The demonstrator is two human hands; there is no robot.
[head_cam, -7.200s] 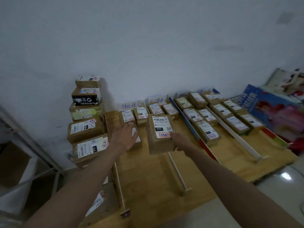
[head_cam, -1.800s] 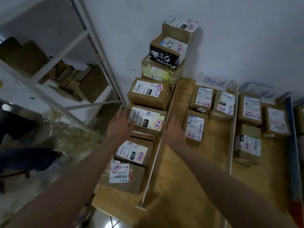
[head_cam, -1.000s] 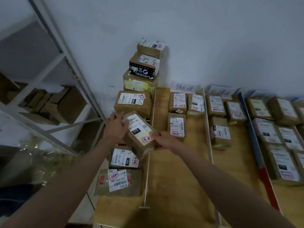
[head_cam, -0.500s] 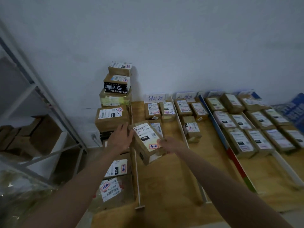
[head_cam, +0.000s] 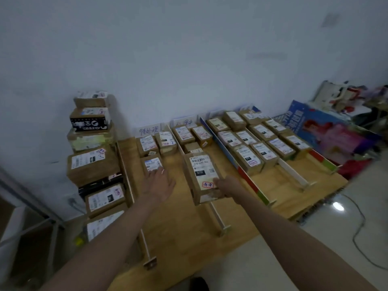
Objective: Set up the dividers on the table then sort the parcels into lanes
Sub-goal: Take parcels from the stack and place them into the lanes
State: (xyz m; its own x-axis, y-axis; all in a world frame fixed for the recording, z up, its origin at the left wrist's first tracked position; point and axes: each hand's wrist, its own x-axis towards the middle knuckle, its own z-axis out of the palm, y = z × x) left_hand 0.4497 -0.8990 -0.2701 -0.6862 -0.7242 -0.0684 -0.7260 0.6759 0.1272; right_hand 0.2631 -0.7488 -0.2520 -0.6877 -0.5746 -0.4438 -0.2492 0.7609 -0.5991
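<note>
A wooden table (head_cam: 180, 223) split by upright dividers (head_cam: 218, 217) into lanes. Above the second divider, the right hand (head_cam: 227, 186) grips a labelled parcel (head_cam: 202, 177) — the left hand (head_cam: 158, 183) hovers left of it, fingers spread, holding nothing.

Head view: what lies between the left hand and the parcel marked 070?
Only bare wooden table. The left hand hovers open, while the right hand holds the parcel over a white divider.

We are in a parcel sorting room: labelled cardboard parcels (head_cam: 248, 159) fill divider (head_cam: 218, 141) lanes on a wooden worktop (head_cam: 182, 223), more stacked (head_cam: 92, 164) against the bare wall.
</note>
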